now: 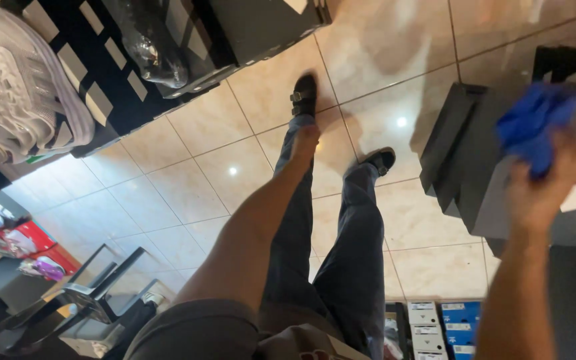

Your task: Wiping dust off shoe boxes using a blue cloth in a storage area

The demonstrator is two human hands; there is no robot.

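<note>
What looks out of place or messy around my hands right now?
Nothing looks spilled or broken. The right hand grips a bunched blue cloth over dark boxes. The left hand hangs empty above the tiled floor. The view is blurred, so fine damage can't be judged.

Floor (188, 190) — glossy beige tiles with thin dark grout lines, ceiling lights reflected as small bright spots. Directly on it: a stack of dark grey shoe boxes (465, 167) at right; white and blue shoe boxes (441, 330) along the bottom edge; a black chair (68, 307) at lower left. The person's two black shoes (305, 93) stand mid-floor — one ahead of the other.
</note>
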